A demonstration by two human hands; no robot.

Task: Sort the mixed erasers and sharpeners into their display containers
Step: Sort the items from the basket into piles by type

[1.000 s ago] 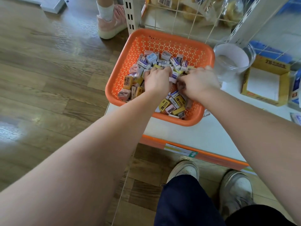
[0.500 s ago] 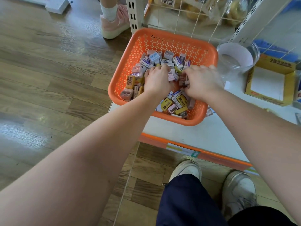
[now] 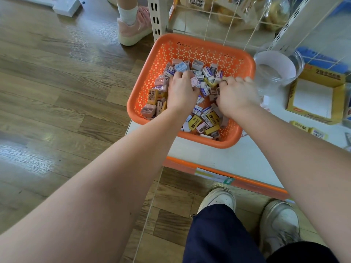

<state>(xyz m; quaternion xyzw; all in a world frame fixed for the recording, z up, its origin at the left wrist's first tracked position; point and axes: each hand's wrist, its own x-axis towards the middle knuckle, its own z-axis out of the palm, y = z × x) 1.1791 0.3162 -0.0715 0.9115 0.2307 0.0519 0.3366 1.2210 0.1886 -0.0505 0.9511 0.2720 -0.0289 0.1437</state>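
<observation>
Erasers (image 3: 195, 123) and sharpeners (image 3: 148, 110) lie heaped together in an orange basket (image 3: 137, 95) on a white shelf (image 3: 209, 154), beside a clear jar (image 3: 273, 73) and a yellow box (image 3: 341, 95). Your left grip (image 3: 182, 93) and right grip (image 3: 237, 94) are both sunk in the heap, fingers curled; whether either holds a piece cannot be told. The pieces look small and light. The sleeved erasers are probably slightly yielding, the plastic sharpeners hard and slick. Pinch each across its flat sides, one at a time, since they may slip.
</observation>
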